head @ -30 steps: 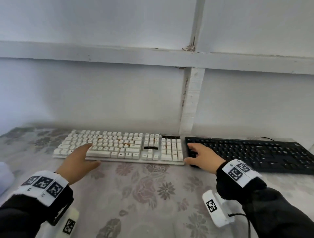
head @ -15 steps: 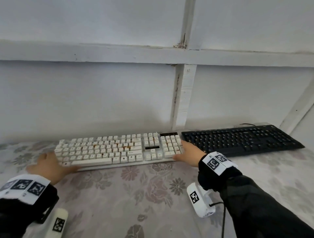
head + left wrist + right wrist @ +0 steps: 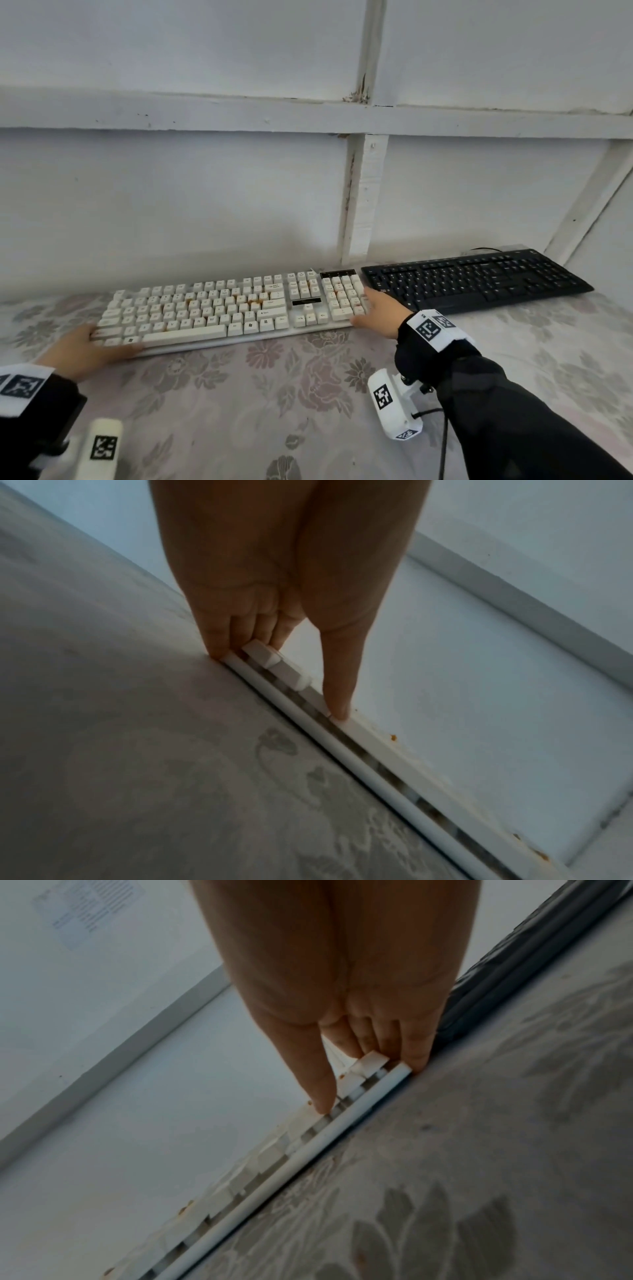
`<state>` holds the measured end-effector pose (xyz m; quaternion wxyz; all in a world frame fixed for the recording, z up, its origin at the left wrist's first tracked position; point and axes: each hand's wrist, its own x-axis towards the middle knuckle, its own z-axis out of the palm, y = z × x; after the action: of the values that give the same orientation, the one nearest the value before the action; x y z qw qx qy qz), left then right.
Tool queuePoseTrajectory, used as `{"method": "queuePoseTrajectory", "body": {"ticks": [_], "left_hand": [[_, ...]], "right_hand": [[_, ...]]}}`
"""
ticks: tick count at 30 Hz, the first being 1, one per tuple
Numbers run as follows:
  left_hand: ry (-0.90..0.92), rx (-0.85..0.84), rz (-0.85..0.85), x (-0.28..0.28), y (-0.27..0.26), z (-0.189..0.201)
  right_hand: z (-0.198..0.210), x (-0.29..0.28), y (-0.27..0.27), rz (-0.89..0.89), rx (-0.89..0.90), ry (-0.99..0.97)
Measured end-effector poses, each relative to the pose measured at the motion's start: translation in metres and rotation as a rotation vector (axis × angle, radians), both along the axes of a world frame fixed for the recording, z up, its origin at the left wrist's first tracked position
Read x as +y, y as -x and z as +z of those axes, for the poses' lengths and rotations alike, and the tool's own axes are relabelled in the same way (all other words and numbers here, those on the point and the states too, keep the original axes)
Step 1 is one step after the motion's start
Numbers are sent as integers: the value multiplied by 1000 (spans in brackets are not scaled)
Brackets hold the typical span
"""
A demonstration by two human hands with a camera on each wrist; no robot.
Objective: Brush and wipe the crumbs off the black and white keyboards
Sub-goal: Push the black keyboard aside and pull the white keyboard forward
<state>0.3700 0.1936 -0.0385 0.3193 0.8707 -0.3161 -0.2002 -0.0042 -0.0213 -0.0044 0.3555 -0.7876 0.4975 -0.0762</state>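
Note:
The white keyboard (image 3: 233, 308) lies on the table with orange crumbs (image 3: 239, 298) among its keys. My left hand (image 3: 102, 342) grips its left end, thumb on the bottom key row and fingers wrapped round the edge. In the left wrist view the left hand (image 3: 277, 683) pinches that end, and a crumb (image 3: 393, 737) sits further along. My right hand (image 3: 368, 313) grips the right end by the number pad. The right wrist view shows the right hand (image 3: 369, 1085) with thumb on the keys. The black keyboard (image 3: 479, 281) lies just right of it, untouched.
A floral tablecloth (image 3: 274, 394) covers the table. A white wall with a vertical post (image 3: 359, 205) stands close behind both keyboards. A slanted beam (image 3: 589, 205) closes the right corner. The black keyboard's cable (image 3: 479, 250) runs behind it.
My left hand slid from the white keyboard's front middle to its left end. My right hand left the black keyboard's corner and took the white keyboard's right end. The white keyboard now sits slightly angled.

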Motion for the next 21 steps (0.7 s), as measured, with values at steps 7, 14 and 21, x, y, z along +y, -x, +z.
{"method": "queuePoseTrajectory", "body": {"ticks": [7,14,21], "left_hand": [[29,0,60,9,17,2],[71,33,147,42,46,-9],[0,132,98,87,61,-24]], "right_hand": [[1,15,12,-1,21,-1],[3,48,40,24,-68,-15],[3,83,84,54,-98,-58]]}}
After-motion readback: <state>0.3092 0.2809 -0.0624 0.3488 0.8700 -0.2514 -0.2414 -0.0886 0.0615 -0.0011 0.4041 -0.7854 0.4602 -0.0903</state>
